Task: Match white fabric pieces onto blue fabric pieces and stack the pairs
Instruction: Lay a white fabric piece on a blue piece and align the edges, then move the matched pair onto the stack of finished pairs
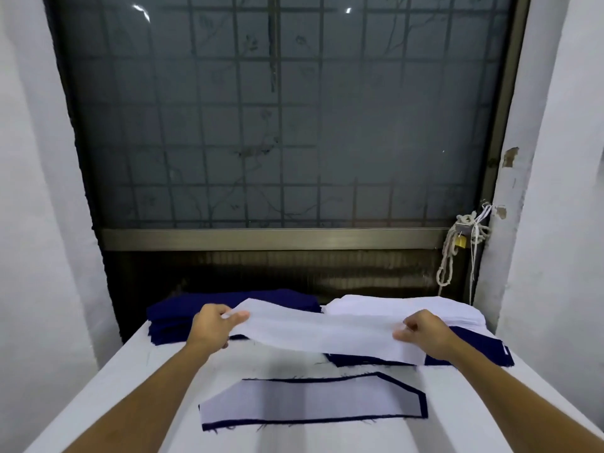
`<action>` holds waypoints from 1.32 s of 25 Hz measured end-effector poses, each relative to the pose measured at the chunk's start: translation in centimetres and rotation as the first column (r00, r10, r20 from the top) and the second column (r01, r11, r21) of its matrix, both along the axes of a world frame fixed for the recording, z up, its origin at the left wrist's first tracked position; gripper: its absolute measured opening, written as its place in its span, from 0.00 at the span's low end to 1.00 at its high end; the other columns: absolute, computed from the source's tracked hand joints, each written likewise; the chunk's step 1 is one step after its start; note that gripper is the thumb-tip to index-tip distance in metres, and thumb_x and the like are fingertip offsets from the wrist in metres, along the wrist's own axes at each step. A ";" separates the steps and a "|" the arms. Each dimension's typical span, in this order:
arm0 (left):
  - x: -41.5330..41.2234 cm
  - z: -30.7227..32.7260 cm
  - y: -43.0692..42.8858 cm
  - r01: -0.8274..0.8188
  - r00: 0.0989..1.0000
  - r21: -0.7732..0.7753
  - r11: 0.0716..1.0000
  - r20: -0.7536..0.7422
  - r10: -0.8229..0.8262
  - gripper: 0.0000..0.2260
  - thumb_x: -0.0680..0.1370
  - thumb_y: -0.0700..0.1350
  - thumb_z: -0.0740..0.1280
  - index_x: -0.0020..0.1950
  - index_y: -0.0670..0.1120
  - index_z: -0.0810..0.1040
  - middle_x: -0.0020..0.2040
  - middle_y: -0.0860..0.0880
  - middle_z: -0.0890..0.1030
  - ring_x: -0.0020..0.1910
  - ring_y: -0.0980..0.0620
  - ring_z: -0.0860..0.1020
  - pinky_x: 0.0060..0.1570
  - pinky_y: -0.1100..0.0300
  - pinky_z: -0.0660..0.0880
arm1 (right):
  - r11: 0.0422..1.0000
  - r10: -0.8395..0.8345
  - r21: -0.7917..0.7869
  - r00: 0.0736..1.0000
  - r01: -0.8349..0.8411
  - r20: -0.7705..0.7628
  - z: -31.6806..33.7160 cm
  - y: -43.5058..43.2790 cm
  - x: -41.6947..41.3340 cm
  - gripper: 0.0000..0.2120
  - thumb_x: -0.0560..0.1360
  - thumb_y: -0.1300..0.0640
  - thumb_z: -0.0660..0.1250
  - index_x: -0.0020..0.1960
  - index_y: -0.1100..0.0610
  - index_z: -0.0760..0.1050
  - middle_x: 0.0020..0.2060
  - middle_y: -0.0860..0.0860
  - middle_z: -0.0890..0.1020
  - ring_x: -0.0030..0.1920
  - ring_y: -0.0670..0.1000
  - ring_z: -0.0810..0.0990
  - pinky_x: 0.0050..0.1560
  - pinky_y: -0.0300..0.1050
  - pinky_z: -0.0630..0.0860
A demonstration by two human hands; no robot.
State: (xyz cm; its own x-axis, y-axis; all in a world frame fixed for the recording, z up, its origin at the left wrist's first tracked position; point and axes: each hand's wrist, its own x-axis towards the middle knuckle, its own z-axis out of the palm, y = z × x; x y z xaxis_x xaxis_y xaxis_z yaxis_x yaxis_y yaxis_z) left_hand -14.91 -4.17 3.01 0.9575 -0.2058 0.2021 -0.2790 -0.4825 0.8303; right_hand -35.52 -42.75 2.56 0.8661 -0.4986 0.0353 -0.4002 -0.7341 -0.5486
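A long white fabric piece [322, 331] hangs stretched above the table between both hands. My left hand [212, 326] pinches its left end and my right hand [421, 331] pinches its right end. Under it lies a dark blue fabric piece [477, 349], mostly covered, with its right end showing. Nearer to me sits a matched pair [310, 403]: a white piece on a blue piece, with blue edges showing around it. A stack of blue pieces [173, 317] stands at the back left and a stack of white pieces [408, 307] at the back right.
The table [130, 393] is covered in white cloth and stands against a dark window with a metal grille [277, 125]. White walls close in on both sides. A knotted rope with a padlock [461, 243] hangs at the window frame's right.
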 end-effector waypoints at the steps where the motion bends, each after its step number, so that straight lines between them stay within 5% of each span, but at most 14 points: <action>1: -0.2 -1.2 0.9 -0.013 1.000 0.006 1.000 -0.020 0.013 0.19 0.76 0.51 0.75 0.31 0.45 0.73 0.25 0.51 0.70 0.24 0.51 0.71 0.24 0.60 0.69 | 0.999 0.007 0.052 1.000 -0.007 0.014 -0.7 0.2 -0.5 0.23 0.76 0.52 0.73 0.29 0.55 0.66 0.26 0.49 0.64 0.30 0.50 0.65 0.35 0.45 0.61; 5: -1.0 -5.8 3.8 -0.014 0.997 0.200 0.980 -0.076 0.029 0.22 0.78 0.55 0.72 0.31 0.44 0.70 0.27 0.51 0.74 0.28 0.51 0.74 0.32 0.58 0.71 | 0.988 -0.080 0.137 0.997 0.078 0.007 -4.4 1.6 -1.7 0.18 0.78 0.51 0.71 0.33 0.58 0.74 0.29 0.52 0.71 0.32 0.50 0.71 0.38 0.46 0.67; 7: -1.8 -7.8 4.4 -0.004 0.994 0.328 0.945 -0.106 0.041 0.20 0.78 0.59 0.70 0.36 0.45 0.75 0.36 0.49 0.80 0.38 0.50 0.79 0.41 0.56 0.74 | 0.986 -0.128 0.103 0.992 0.129 -0.016 -6.5 2.6 -2.3 0.16 0.79 0.48 0.69 0.38 0.57 0.77 0.31 0.51 0.77 0.34 0.50 0.76 0.40 0.45 0.71; 10: -3.7 -11.0 4.9 -0.032 0.994 0.441 0.897 -0.076 0.073 0.19 0.79 0.63 0.65 0.40 0.50 0.72 0.39 0.52 0.80 0.40 0.53 0.78 0.38 0.59 0.71 | 0.978 -0.210 -0.012 0.976 0.210 -0.057 -9.4 4.2 -3.7 0.12 0.79 0.44 0.66 0.41 0.50 0.74 0.35 0.44 0.80 0.40 0.48 0.77 0.46 0.44 0.72; 15: -4.8 -13.3 5.1 -0.176 0.983 0.416 0.892 0.115 0.141 0.19 0.79 0.66 0.60 0.40 0.52 0.69 0.34 0.52 0.79 0.38 0.54 0.77 0.40 0.58 0.74 | 0.930 -0.294 -0.193 0.948 0.313 0.120 -12.3 5.7 -4.9 0.09 0.78 0.45 0.66 0.40 0.41 0.73 0.31 0.40 0.77 0.44 0.45 0.70 0.45 0.45 0.67; 26: -4.5 -13.5 4.9 -0.265 0.964 0.413 0.871 0.087 0.251 0.19 0.76 0.67 0.64 0.37 0.53 0.71 0.31 0.53 0.79 0.34 0.54 0.76 0.32 0.59 0.69 | 0.924 -0.294 -0.193 0.937 0.329 0.190 -12.4 5.6 -4.8 0.07 0.79 0.52 0.65 0.42 0.43 0.73 0.36 0.40 0.76 0.44 0.46 0.71 0.45 0.46 0.70; 33: 1.9 -7.9 8.0 -0.186 0.982 0.283 0.941 0.069 0.173 0.18 0.78 0.64 0.65 0.45 0.50 0.72 0.35 0.50 0.80 0.37 0.51 0.78 0.41 0.52 0.74 | 0.919 -0.275 -0.228 0.937 0.322 0.214 -9.7 4.9 -1.3 0.04 0.81 0.53 0.65 0.55 0.48 0.75 0.50 0.46 0.75 0.53 0.49 0.72 0.50 0.45 0.73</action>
State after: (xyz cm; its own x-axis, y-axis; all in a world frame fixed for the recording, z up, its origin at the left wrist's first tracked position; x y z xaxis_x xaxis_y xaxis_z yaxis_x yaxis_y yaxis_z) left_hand -13.01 3.84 -4.93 0.9758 -0.0863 0.2008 -0.1972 -0.7438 0.6386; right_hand -36.86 -37.87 -7.14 0.6468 -0.6866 0.3321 -0.5380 -0.7193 -0.4395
